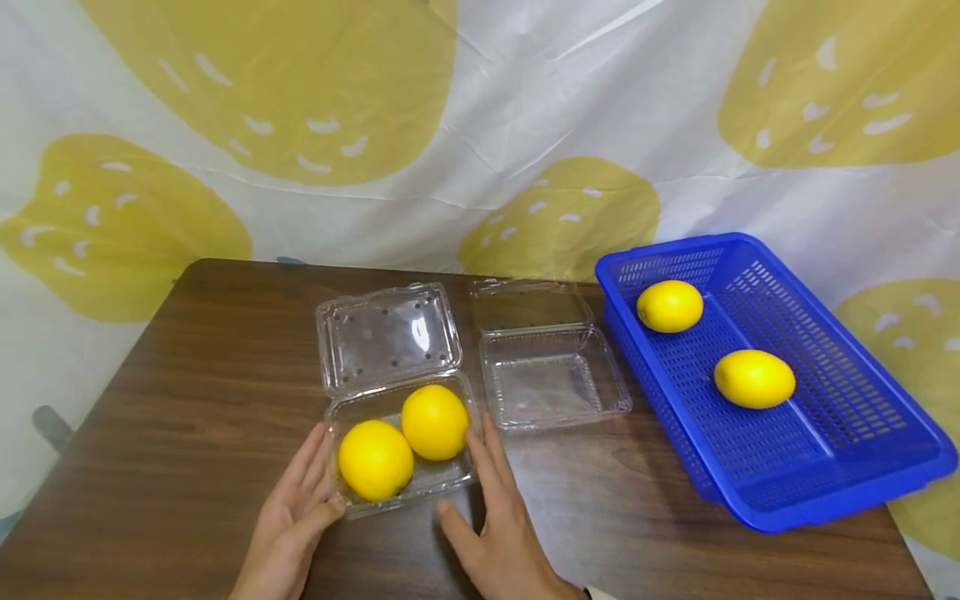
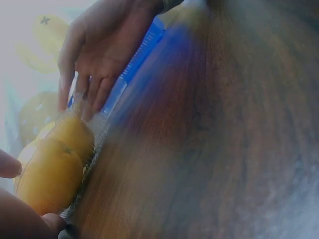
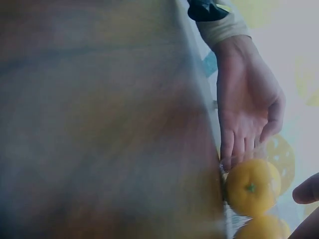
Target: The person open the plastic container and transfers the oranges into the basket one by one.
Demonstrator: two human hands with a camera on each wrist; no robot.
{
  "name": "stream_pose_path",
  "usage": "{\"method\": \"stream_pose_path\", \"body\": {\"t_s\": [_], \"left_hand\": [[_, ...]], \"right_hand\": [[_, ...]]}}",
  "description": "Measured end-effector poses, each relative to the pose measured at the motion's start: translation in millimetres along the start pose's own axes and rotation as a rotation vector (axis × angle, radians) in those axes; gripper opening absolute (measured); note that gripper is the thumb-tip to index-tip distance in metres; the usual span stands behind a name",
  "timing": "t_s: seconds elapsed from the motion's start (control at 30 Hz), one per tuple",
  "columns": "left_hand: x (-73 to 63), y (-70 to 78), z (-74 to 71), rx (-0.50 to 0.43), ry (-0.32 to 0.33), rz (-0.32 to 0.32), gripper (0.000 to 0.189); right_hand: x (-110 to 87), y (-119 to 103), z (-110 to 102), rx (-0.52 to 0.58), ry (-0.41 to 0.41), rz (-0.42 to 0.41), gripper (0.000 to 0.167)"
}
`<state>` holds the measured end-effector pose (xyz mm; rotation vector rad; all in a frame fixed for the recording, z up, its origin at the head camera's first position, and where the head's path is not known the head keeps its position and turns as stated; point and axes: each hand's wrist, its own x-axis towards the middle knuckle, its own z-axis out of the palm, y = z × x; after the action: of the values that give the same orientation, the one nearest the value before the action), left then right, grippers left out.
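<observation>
In the head view, a clear hinged plastic box (image 1: 405, 492) stands on the table with its lid (image 1: 390, 337) folded back. Two round oranges (image 1: 375, 460) sit side by side in its base. My left hand (image 1: 288, 512) lies along the box's left side, fingers extended, thumb at the near left corner. Along the right side, my right hand (image 1: 498, 517) has straight fingers at the wall, its thumb apart near the front edge. The left wrist view shows the right hand (image 2: 107, 50) with fingers reaching the box; in the right wrist view the left hand (image 3: 246, 99) has straight fingers beside an orange (image 3: 249, 186).
A second clear box (image 1: 551, 379) stands open and empty to the right, its lid back. Farther right, a blue perforated basket (image 1: 795, 517) holds two lemons (image 1: 753, 379). A lemon-print cloth (image 1: 525, 100) hangs behind the brown table (image 1: 202, 433).
</observation>
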<state>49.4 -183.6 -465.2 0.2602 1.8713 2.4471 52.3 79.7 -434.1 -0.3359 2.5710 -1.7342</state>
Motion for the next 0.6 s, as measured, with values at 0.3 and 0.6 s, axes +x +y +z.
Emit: {"method": "stream_pose_path", "body": {"t_s": [0.3, 0.6], "left_hand": [[-0.6, -0.9, -0.9, 0.008, 0.006, 0.013, 0.088], [-1.3, -4.4, -0.9, 0.006, 0.000, 0.062, 0.089]], "right_hand": [[3.7, -2, -3, -0.191, 0.078, -0.484, 0.061], [38.4, -23, -14, -0.481, -0.237, -0.624, 0.065]]}}
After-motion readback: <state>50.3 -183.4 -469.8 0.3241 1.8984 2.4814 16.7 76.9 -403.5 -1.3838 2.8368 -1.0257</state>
